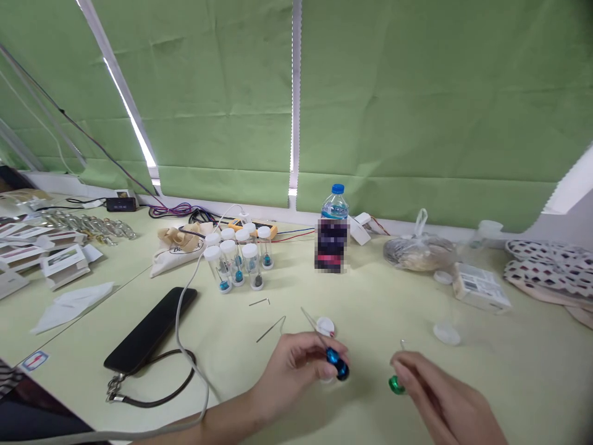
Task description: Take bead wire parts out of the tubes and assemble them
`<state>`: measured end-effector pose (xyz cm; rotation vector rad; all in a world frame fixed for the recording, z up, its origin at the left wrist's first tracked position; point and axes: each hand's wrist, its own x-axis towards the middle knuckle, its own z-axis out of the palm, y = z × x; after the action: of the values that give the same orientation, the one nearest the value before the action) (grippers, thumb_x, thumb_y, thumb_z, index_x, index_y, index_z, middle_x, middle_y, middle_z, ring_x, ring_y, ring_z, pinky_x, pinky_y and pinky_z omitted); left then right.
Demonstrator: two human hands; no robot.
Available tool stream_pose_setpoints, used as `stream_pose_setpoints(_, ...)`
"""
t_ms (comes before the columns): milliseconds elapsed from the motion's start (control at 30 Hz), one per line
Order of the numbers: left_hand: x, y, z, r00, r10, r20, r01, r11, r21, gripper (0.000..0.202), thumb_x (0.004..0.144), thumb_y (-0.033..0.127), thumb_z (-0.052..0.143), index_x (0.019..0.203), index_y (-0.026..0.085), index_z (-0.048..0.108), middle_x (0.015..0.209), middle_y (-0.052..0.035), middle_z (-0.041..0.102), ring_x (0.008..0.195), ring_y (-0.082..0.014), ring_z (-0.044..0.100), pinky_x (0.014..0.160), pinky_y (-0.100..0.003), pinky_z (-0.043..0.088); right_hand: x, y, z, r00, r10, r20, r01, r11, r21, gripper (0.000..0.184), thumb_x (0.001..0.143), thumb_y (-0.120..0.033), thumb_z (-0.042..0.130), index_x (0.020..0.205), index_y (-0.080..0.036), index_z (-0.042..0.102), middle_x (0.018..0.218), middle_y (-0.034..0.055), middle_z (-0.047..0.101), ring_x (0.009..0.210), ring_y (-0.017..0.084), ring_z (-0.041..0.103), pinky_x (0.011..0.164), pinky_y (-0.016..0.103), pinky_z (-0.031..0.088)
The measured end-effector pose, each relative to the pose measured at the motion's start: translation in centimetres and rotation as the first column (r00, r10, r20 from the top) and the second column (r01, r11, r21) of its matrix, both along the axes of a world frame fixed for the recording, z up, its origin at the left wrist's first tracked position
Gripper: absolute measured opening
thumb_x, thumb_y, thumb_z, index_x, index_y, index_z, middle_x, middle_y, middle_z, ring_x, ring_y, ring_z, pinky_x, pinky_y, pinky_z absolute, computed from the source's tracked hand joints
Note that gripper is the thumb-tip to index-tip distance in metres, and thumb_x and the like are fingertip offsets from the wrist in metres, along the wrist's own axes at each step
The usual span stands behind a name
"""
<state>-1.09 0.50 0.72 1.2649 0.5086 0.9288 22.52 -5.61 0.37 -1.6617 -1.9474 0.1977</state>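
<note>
My left hand (pixel 291 368) is closed on a small blue metal tool (pixel 337 363) with a thin needle shaft that points up and left. My right hand (pixel 438 395) pinches a small green metal piece (pixel 396 384) with a short wire hook above it. Both hands hover just above the pale green table (pixel 241 346). A white round cap (pixel 325 326) lies right behind the blue tool. Two bent metal wires (pixel 271 329) (pixel 259 302) rest on the table beyond my left hand.
Several clear vials with white caps (pixel 238 259) stand at mid-table. A black phone (pixel 151 329) with a white cable and strap lies at left. A water bottle (pixel 333 228), a plastic bag (pixel 419 250), a white box (pixel 482 285) and a clear lid (pixel 447 334) sit farther back.
</note>
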Motion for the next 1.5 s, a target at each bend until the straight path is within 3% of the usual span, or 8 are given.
stream_pose_setpoints(167,-0.4,1.1,0.4,0.993,0.115,0.010,-0.114,0.993,-0.024,0.026,0.088,0.032,0.058,0.106,0.015,0.066,0.082,-0.0048,0.063,0.074,-0.0119,0.056,0.071,-0.023,0.044,3.2,1.9,-1.4,0.910,-0.223,0.350,0.198,0.974,0.106,0.030,0.091,-0.044,0.037,0.087,-0.024,0.059,0.087,0.0043,0.066,0.078,0.024,0.065,0.059,0.032,0.046)
stream_pose_setpoints(467,0.0,1.4,-0.3,0.996,0.089,-0.015,-0.090,0.985,-0.146,0.024,0.075,0.030,0.073,0.090,0.014,0.065,0.073,-0.0011,0.058,0.058,-0.0089,0.054,0.058,-0.022,0.044,3.3,2.0,-3.1,0.906,-0.046,0.420,0.032,0.999,0.042,0.026,0.089,-0.016,0.036,0.070,-0.023,0.052,0.071,0.0042,0.057,0.065,0.020,0.057,0.057,0.031,0.043)
stream_pose_setpoints(600,0.2,0.7,-0.1,0.969,0.131,-0.210,-0.111,0.988,0.103,0.018,0.071,0.024,0.075,0.085,0.015,0.068,0.078,-0.0040,0.065,0.070,-0.0129,0.060,0.067,-0.023,0.048,3.5,1.8,-3.4,0.888,0.005,0.460,-0.045,0.996,0.074,0.023,0.083,-0.008,0.039,0.074,-0.023,0.053,0.074,0.0055,0.058,0.068,0.021,0.058,0.053,0.029,0.041)
stream_pose_setpoints(667,0.5,0.1,-0.6,0.937,0.172,-0.303,-0.037,0.913,0.406,0.011,0.080,0.022,0.067,0.087,0.015,0.069,0.086,-0.0070,0.069,0.078,-0.0154,0.062,0.075,-0.025,0.049,3.4,1.8,-3.4,0.888,0.013,0.460,-0.060,0.994,0.087,0.023,0.082,-0.007,0.039,0.074,-0.023,0.053,0.073,0.0057,0.058,0.068,0.022,0.059,0.053,0.028,0.042)
stream_pose_setpoints(767,1.3,-0.7,-2.4,0.926,0.200,-0.320,0.130,0.627,0.768,0.015,0.088,0.020,0.054,0.094,0.014,0.067,0.086,-0.0075,0.071,0.088,-0.0178,0.062,0.086,-0.027,0.048,3.2,2.1,-2.9,0.914,-0.003,0.405,-0.029,0.997,0.072,0.021,0.084,-0.013,0.039,0.072,-0.024,0.052,0.069,0.0038,0.058,0.062,0.020,0.059,0.051,0.027,0.042)
stream_pose_setpoints(900,2.3,-1.1,-4.9,0.889,0.338,-0.308,0.154,0.411,0.898,0.013,0.087,0.027,0.058,0.091,0.017,0.065,0.078,-0.0035,0.070,0.095,-0.0199,0.057,0.088,-0.029,0.046,2.8,2.2,-1.8,0.976,-0.055,0.211,0.069,0.996,-0.057,0.014,0.088,-0.027,0.041,0.077,-0.025,0.049,0.065,-0.0004,0.061,0.053,0.016,0.060,0.048,0.024,0.045)
stream_pose_setpoints(1167,2.2,-0.6,-4.3,0.750,0.529,-0.399,0.183,0.413,0.892,0.015,0.084,0.033,0.063,0.092,0.020,0.065,0.103,-0.0049,0.065,0.112,-0.0235,0.047,0.098,-0.036,0.040,2.2,1.8,-1.8,0.990,-0.053,-0.131,0.024,0.976,-0.218,0.020,0.089,-0.042,0.044,0.101,-0.026,0.046,0.091,0.0031,0.068,0.076,0.017,0.068,0.066,0.024,0.053)
stream_pose_setpoints(1500,0.8,-0.8,-1.1,0.800,0.416,-0.431,0.188,0.509,0.840,0.044,0.084,0.052,0.055,0.113,0.018,0.056,0.109,-0.0111,0.060,0.114,-0.0261,0.046,0.101,-0.042,0.040,3.6,2.8,-1.8,0.981,-0.106,0.165,0.124,0.987,-0.103,0.023,0.089,-0.040,0.041,0.085,-0.026,0.060,0.085,0.0021,0.066,0.079,0.022,0.062,0.069,0.032,0.046)
